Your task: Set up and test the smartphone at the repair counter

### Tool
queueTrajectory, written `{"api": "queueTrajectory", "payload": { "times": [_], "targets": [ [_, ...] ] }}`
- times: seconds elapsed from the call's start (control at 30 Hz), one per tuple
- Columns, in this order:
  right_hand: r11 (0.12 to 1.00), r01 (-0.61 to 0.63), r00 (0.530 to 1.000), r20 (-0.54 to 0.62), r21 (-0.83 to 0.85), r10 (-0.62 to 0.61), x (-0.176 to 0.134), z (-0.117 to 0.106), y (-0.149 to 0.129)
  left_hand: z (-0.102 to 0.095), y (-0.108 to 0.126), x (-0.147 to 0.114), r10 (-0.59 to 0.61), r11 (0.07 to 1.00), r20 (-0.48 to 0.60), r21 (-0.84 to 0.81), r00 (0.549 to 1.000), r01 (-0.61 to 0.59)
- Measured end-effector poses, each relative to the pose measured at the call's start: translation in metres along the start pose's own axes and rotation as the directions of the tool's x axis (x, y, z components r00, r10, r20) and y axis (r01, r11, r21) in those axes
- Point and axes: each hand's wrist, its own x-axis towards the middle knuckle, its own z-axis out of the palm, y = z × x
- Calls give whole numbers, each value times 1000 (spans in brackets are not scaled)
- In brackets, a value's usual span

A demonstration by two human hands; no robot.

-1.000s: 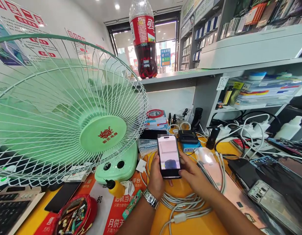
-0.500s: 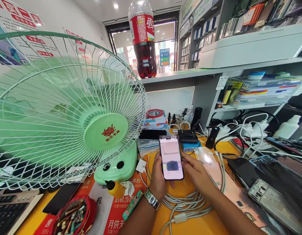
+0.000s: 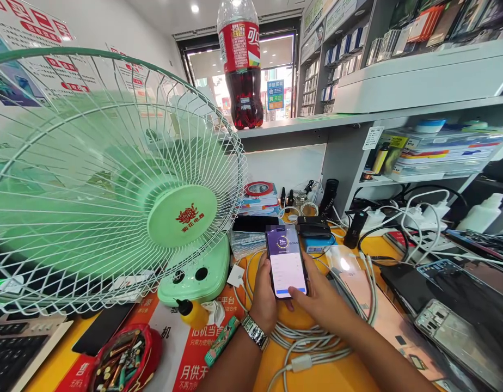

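A smartphone (image 3: 286,264) is held upright over the desk, its screen lit with a purple top and a white lower part. My left hand (image 3: 264,294) wraps round its left side and supports it from below; the wrist wears a metal watch. At the phone's right edge is my right hand (image 3: 317,291), thumb touching the bottom of the screen by a blue bar and fingers along the side, partly hidden behind the phone. Coiled grey cables (image 3: 312,340) lie on the yellow desk beneath both hands.
A green fan (image 3: 182,215) fills the left. A cola bottle (image 3: 244,76) stands on the ledge ahead. A red bowl of small cylindrical pieces (image 3: 127,359) and a yellow bottle (image 3: 193,313) sit at front left. Phone parts (image 3: 451,332) and white cables (image 3: 423,218) crowd the right.
The phone's screen has switched from a pale page with a dark picture to a purple-and-white page. My right thumb has moved left onto the lower screen. The view has shifted slightly.
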Motion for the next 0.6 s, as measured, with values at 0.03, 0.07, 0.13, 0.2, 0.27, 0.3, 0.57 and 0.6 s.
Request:
{"api": "queueTrajectory", "payload": {
  "times": [0.03,0.07,0.13,0.2,0.27,0.3,0.57,0.6],
  "targets": [
    [1000,15,1000,-13,-7,-15,1,-1,0,0,1,0,-13,1000,2,-2,1000,13],
    [1000,27,999,-32,-12,-28,1,-3,1,-1,1,0,-22,1000,2,-8,1000,22],
    [999,36,997,-64,-7,-36,3,-5,3,-1,2,-1,-26,1000,4,-15,1000,26],
    [1000,17,998,-66,24,-15,4,-7,5,-1,2,-1,-14,1000,1,-9,1000,14],
    [999,4,998,-59,54,-1,4,-8,6,-1,2,-1,0,1000,-13,3,1000,0],
    [998,3,998,-56,62,0,5,-9,6,0,2,-2,2,1000,-20,6,1000,-2],
    [997,47,996,-76,62,-42,5,-10,7,0,2,-1,-16,1000,-9,-6,1000,16],
    [997,38,996,-80,66,-33,5,-10,7,0,2,-1,-14,1000,-8,-4,1000,14]
  ]
}}
